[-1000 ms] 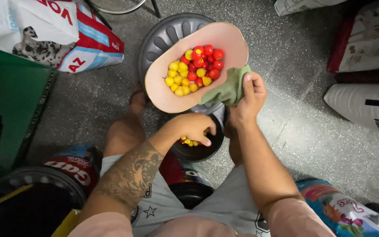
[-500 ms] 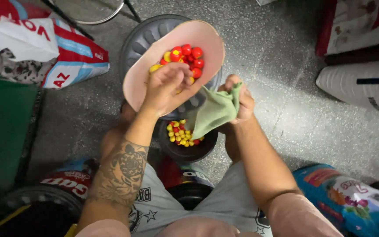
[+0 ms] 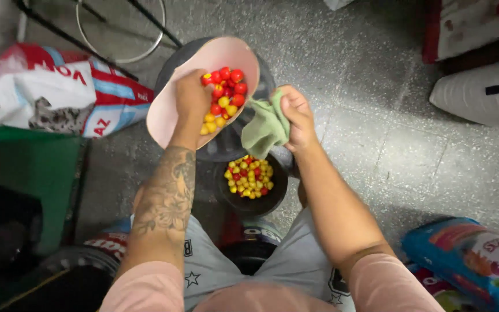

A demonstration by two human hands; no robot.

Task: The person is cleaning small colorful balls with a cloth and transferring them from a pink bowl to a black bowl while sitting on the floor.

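A pink bowl [image 3: 163, 115] is held tilted above my lap, with red and yellow small fruits [image 3: 229, 86] heaped in its upper right side. My left hand [image 3: 190, 95] reaches into it, fingers curled down around some of the fruits. At the bowl's right rim, my right hand [image 3: 297, 115] grips a green cloth [image 3: 264, 130], which hangs down from it. Below, between my knees, a black bowl [image 3: 277, 193] holds more yellow and red fruits [image 3: 249, 176].
A dark ribbed round tub [image 3: 215, 151] sits under the pink bowl on the grey speckled floor. A printed pet-food bag [image 3: 59, 98] and green crate [image 3: 30, 173] are left, a white sack [image 3: 480, 92] right, a colourful bag [image 3: 469, 260] lower right.
My left hand rose from the black bowl into the pink bowl and now sits deeper among the fruits. My right hand and the cloth shifted along the bowl's right rim.
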